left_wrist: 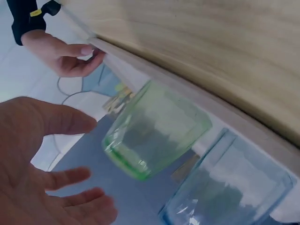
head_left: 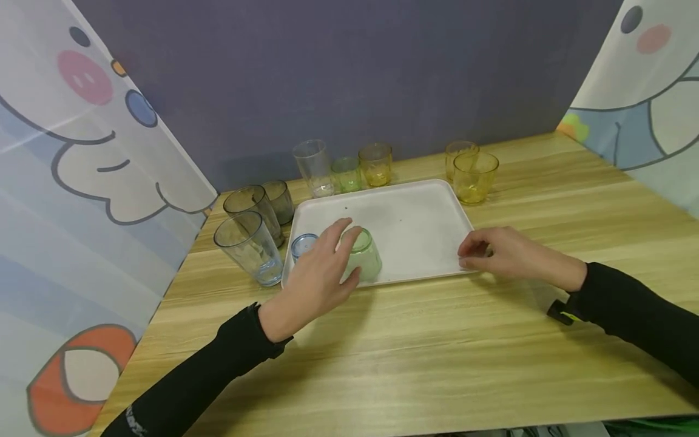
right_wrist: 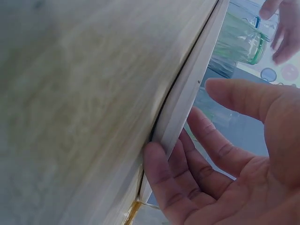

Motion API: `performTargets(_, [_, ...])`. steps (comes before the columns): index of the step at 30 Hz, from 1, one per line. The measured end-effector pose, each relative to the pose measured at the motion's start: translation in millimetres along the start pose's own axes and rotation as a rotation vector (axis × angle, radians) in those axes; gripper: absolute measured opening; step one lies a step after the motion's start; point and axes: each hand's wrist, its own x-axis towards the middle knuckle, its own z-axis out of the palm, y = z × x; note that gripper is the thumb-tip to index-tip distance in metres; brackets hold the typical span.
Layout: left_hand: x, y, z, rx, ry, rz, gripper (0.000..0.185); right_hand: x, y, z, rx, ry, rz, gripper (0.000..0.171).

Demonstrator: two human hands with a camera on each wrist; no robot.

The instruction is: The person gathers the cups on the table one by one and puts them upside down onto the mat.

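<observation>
Standing upside down at the near left of the white tray (head_left: 415, 212), the green glass (head_left: 364, 255) is released; the left hand (head_left: 317, 276) hovers open beside it. The right hand (head_left: 505, 255) pinches the tray's near right edge.

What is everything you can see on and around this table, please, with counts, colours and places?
Tray: one, white, middle of the wooden table.
Green cup: one, upside down on the tray's near edge.
Blue cup: one, upside down at the tray's near left corner.
Grey cups: three, upright, left of the tray.
Clear glass: one, behind the tray.
Small green cup: one, behind the tray.
Yellow cups: three, behind the tray and at its far right corner.
Left hand: open, around the green cup.
Right hand: fingers on the tray's near right edge.
</observation>
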Motion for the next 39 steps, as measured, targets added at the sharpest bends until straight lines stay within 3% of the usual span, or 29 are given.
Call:
performTargets(2, [-8.4,1.1,-5.6,0.009,0.051,0.015,0.043,1,0,-1,-0.009,0.003,-0.004,0.013])
performTargets(4, [-16.5,0.9,-8.5,-0.011,0.053,0.028,0.028,2,0,-3,-0.019,0.0,0.0,0.014])
performTargets(10, [-33.8,-7.2,3.8,-0.028,-0.135,0.031,0.013,3,4,-14,-0.024,0.001,0.053,0.017])
performTargets(13, [-37.5,-11.5,12.4,-0.01,-0.162,0.04,0.011,9,13,-26,-0.027,0.007,0.097,0.02])
performTargets(17, [-39.6,-14.0,17.7,0.005,-0.149,0.058,0.011,22,37,-47,-0.008,-0.013,0.209,0.035])
performTargets(22, [-38.5,-13.7,18.1,0.031,-0.167,0.051,0.01,38,66,-65,0.118,-0.045,0.354,0.066])
performTargets(26, [-37.4,-12.7,17.4,0.061,-0.191,0.042,0.009,54,71,-70,0.16,-0.029,0.393,0.103])
performTargets(29, [-36.4,-12.1,17.3,0.081,-0.203,0.041,0.007,66,68,-70,0.166,0.008,0.407,0.12])
performTargets(35, [-35.1,-12.1,16.7,0.093,-0.214,0.052,0.007,79,66,-69,0.222,0.075,0.419,0.126])
performTargets(39, [-34.9,-13.4,17.9,0.101,-0.222,0.063,0.007,82,69,-66,0.259,0.103,0.386,0.118])
